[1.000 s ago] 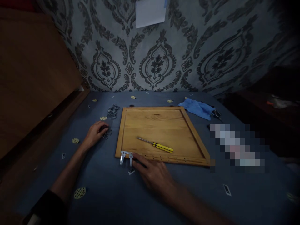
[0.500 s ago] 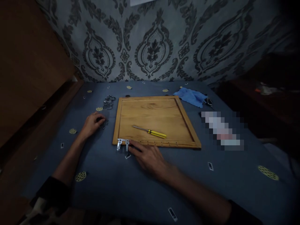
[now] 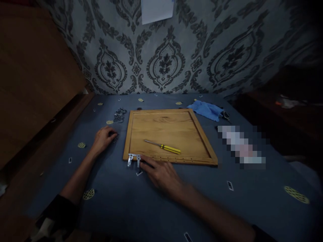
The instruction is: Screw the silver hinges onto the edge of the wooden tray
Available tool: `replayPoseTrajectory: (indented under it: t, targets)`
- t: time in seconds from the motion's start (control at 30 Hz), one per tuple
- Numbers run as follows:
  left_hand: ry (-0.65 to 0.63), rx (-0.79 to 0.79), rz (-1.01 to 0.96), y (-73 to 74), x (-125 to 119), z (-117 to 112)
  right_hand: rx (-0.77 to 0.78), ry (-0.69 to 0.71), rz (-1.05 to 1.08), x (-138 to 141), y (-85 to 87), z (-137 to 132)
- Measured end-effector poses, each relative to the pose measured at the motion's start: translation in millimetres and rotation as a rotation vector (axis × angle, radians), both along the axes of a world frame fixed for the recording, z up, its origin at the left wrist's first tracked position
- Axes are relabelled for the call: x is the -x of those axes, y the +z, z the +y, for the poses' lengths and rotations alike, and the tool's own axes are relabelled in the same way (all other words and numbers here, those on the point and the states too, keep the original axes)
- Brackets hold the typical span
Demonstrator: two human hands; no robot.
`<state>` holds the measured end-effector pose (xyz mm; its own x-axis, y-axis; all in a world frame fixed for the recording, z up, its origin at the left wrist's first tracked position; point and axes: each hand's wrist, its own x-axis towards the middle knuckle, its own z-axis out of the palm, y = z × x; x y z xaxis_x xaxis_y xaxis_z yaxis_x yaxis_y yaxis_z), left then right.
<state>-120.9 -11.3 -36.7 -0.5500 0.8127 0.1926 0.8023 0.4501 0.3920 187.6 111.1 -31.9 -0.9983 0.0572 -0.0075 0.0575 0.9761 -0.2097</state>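
Pretty cluttered spot. The table (image 3: pixel 126 201) has a blue patterned cover, with a wooden board (image 3: pixel 166 129) lying flat in the middle. There's a heap of spare metal hooks (image 3: pixel 119 114) off its far-left corner, a blue cloth (image 3: pixel 205 110) off the far-right one, and a paper sheet (image 3: pixel 156 10) on the wall.

A yellow screwdriver (image 3: pixel 163 147) lies on the board, right behind the fingers. Its long axis runs left to right, tip left, handle right.

The double hook bracket (image 3: pixel 133 159) sits at the board's near-left corner, bar along the edge, both prongs pointing toward the person.

The right hand (image 3: pixel 161 174) lies flat, fingers stretched out, tips touching the bracket. The left hand (image 3: pixel 104 138) is curled over small metal bits (image 3: pixel 115 137) left of the board; can't tell if it's pinching any.
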Motion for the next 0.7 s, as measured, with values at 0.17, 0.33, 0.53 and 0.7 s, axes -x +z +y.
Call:
replayPoseTrajectory:
  t: [0.17,0.33,0.53,0.7]
  targets:
    - [0.034,0.019,0.060,-6.4,-3,1,0.008,-0.019,-0.010,0,1.3,-1]
    - [0.019,0.021,0.090,-4.8,-3,-1,0.023,-0.011,-0.049,1,6.1,-1]
    - [-0.123,0.033,0.086,8.9,-9,-3,0.033,-0.011,-0.034,0,10.0,-1]
    - [-0.262,0.095,0.064,12.8,-20,-2,0.041,-0.005,-0.049,0,6.2,0]
